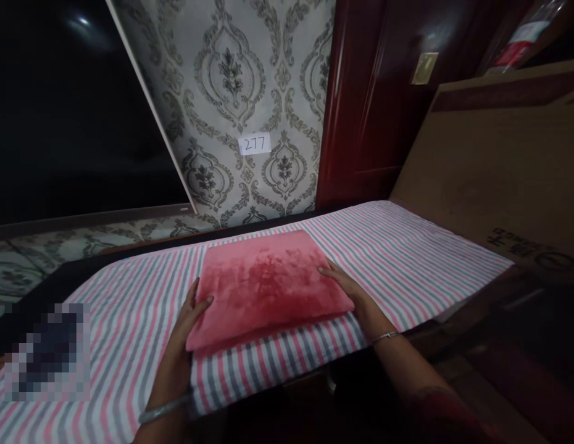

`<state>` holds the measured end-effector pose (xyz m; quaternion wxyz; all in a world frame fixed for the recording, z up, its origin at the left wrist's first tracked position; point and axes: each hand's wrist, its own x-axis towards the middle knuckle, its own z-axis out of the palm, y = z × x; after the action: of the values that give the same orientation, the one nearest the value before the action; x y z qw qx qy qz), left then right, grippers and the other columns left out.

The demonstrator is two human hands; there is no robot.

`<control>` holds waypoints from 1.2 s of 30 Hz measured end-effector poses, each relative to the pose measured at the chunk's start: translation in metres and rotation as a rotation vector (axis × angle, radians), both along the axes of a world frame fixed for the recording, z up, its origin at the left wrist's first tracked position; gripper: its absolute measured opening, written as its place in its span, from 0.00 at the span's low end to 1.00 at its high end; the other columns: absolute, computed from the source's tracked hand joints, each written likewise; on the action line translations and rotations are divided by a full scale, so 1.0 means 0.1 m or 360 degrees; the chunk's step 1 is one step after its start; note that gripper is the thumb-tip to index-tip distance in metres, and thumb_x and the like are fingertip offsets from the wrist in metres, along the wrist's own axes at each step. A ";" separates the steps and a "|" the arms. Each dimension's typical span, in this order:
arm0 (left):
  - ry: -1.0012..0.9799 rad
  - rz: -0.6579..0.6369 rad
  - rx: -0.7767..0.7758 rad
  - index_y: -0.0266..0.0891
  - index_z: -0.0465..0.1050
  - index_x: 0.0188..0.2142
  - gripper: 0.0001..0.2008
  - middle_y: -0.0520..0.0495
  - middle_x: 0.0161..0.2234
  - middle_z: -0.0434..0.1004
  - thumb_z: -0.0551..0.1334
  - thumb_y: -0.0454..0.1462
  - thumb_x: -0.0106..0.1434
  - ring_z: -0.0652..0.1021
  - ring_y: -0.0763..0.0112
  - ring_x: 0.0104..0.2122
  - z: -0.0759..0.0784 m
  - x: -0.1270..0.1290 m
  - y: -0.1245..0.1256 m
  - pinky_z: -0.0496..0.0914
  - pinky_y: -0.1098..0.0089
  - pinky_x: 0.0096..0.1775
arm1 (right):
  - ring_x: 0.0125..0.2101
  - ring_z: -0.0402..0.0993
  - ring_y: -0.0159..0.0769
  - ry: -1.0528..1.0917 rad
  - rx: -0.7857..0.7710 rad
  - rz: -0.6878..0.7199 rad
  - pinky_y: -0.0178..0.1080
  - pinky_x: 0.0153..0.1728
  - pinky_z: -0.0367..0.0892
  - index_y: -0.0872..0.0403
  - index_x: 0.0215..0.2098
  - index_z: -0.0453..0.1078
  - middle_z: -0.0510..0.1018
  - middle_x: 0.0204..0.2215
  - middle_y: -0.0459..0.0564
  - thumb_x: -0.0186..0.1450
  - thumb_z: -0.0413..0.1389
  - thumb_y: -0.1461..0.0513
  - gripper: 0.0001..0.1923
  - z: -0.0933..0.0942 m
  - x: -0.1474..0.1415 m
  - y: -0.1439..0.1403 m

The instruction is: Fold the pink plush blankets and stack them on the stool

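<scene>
A flat square of pink-red plush fabric (268,283), cushion-like with darker rubbed patches, lies on a striped cloth (143,302). Whether it is a cushion or a folded cloth I cannot tell. My left hand (185,327) grips its left edge, thumb on top and the other fingers along the side, partly hidden. At the right edge, my right hand (347,287) holds it the same way, its thumb resting on the plush surface and its lower fingers out of sight.
The pink, grey and white striped cloth covers a table against a patterned wall (231,80). A paper marked 277 (254,143) is on the wall. A dark screen (74,111) stands at left, a cardboard box (490,166) at right, with a red-labelled bottle (523,40) above it.
</scene>
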<state>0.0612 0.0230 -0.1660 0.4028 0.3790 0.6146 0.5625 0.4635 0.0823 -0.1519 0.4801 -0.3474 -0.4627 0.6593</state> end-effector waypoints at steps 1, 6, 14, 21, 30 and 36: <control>-0.0017 -0.0004 0.0005 0.44 0.58 0.68 0.50 0.37 0.65 0.66 0.75 0.46 0.49 0.68 0.45 0.63 0.01 0.01 -0.01 0.66 0.55 0.61 | 0.52 0.77 0.51 0.0012 0.0002 0.0004 0.52 0.56 0.70 0.47 0.60 0.68 0.79 0.54 0.50 0.56 0.66 0.55 0.33 0.00 0.00 -0.01; 0.0010 -0.0015 -0.0020 0.45 0.58 0.68 0.48 0.40 0.69 0.60 0.74 0.43 0.50 0.62 0.49 0.67 0.08 0.01 -0.02 0.61 0.57 0.64 | 0.50 0.78 0.52 0.0042 -0.0028 0.0071 0.53 0.53 0.73 0.44 0.63 0.64 0.78 0.55 0.50 0.56 0.66 0.55 0.38 0.03 -0.01 0.01; -0.0004 0.0013 0.0310 0.50 0.57 0.69 0.45 0.48 0.68 0.61 0.71 0.42 0.54 0.63 0.53 0.66 0.50 0.01 -0.06 0.61 0.63 0.64 | 0.68 0.53 0.48 -0.0191 0.0457 -0.0120 0.50 0.67 0.52 0.42 0.69 0.58 0.64 0.67 0.44 0.55 0.67 0.52 0.46 0.42 -0.01 0.29; -0.0035 -0.0021 0.0070 0.46 0.60 0.67 0.45 0.40 0.65 0.67 0.74 0.43 0.52 0.71 0.51 0.62 0.37 -0.02 -0.09 0.69 0.59 0.59 | 0.70 0.49 0.49 -0.0272 0.0368 -0.0102 0.52 0.68 0.51 0.45 0.69 0.57 0.60 0.69 0.47 0.53 0.68 0.51 0.49 0.16 0.00 0.35; -0.0248 -0.0032 -0.0190 0.45 0.53 0.70 0.48 0.35 0.62 0.70 0.73 0.46 0.55 0.80 0.54 0.51 0.28 0.15 -0.38 0.77 0.64 0.48 | 0.66 0.58 0.52 -0.0358 -0.0036 -0.0195 0.52 0.64 0.62 0.44 0.69 0.57 0.60 0.69 0.49 0.56 0.68 0.47 0.47 -0.29 0.11 0.27; -0.0259 -0.0028 -0.0222 0.46 0.55 0.70 0.46 0.38 0.65 0.66 0.70 0.50 0.56 0.74 0.54 0.59 0.29 0.06 -0.55 0.73 0.63 0.54 | 0.59 0.70 0.48 -0.0337 -0.0017 -0.0037 0.51 0.59 0.67 0.43 0.70 0.56 0.73 0.61 0.49 0.65 0.59 0.46 0.38 -0.32 0.35 -0.02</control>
<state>0.0673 -0.0318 -0.1367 0.4817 0.3085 0.6142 0.5436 0.4989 0.0805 -0.1839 0.4343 -0.4231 -0.5032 0.6157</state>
